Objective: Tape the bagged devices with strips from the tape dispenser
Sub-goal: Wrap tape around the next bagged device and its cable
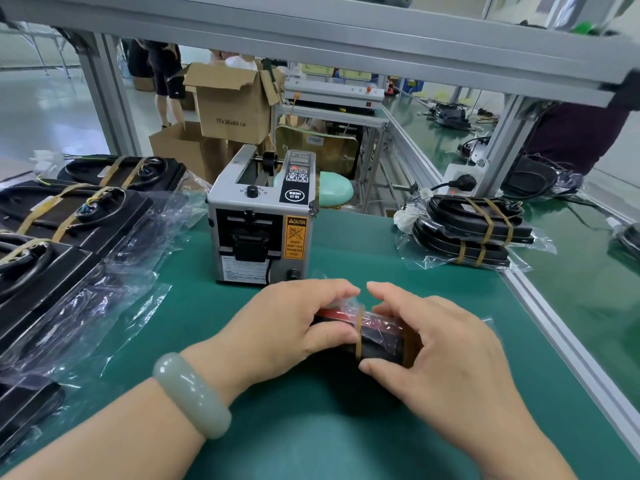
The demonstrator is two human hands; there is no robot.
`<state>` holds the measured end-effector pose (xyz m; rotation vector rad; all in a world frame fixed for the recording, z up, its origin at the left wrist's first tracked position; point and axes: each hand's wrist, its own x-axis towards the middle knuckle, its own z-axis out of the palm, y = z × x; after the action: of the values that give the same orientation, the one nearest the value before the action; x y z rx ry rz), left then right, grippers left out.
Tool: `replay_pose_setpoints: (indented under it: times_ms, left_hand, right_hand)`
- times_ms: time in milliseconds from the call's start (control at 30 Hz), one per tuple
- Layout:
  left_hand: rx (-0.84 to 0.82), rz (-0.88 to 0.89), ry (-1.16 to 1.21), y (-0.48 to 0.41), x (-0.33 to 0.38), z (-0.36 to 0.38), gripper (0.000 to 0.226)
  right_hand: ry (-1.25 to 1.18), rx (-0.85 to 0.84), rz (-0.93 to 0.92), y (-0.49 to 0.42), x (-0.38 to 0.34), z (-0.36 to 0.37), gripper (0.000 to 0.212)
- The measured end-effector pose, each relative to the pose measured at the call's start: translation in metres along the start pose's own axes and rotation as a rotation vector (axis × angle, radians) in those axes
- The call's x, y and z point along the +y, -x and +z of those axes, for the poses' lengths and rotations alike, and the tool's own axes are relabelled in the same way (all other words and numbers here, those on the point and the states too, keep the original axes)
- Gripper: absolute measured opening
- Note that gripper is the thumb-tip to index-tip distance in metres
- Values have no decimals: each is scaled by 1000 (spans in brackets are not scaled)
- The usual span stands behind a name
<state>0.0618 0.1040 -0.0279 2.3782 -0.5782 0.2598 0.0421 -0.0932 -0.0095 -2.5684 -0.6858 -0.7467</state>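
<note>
**Strip being pressed onto device**

The device, in its clear bag, is held at the worktop, just in front of the dispenser; contact with the surface cannot be told. A tan strip is wrapped across its middle, over folded bag film. The left hand is curled round the left end, the grip pinching it, probably so the fold is kept shut. The right hand is clasped over the right end, thumb at the near edge and fingers on top beside the strip, presumably to smooth it down. A stack is set at right and a row of bagged units at left. Sorting into done and pending is judged likely.
</note>
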Motion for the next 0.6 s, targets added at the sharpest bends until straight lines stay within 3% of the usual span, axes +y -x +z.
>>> replay_pose_setpoints:
  times_ms: [100, 267, 433, 500, 600]
  left_hand:
    - [10, 53, -32, -3, -1, -5, 53]
    - [7, -39, 164, -6, -14, -17, 14]
    - [31, -103, 333, -6, -20, -16, 23]
    - [83, -140, 378, -5, -19, -11, 28]
    - [138, -148, 350, -5, -17, -5, 30]
  right_hand:
    - [-211, -15, 5, -1, 16, -5, 76]
    - [-740, -313, 288, 6, 40, -2, 102]
    - [-1037, -301, 275, 5, 38, 8, 82]
    - [-1021, -325, 261, 5, 39, 8, 68]
    - [-997, -243, 342, 5, 45, 11, 64]
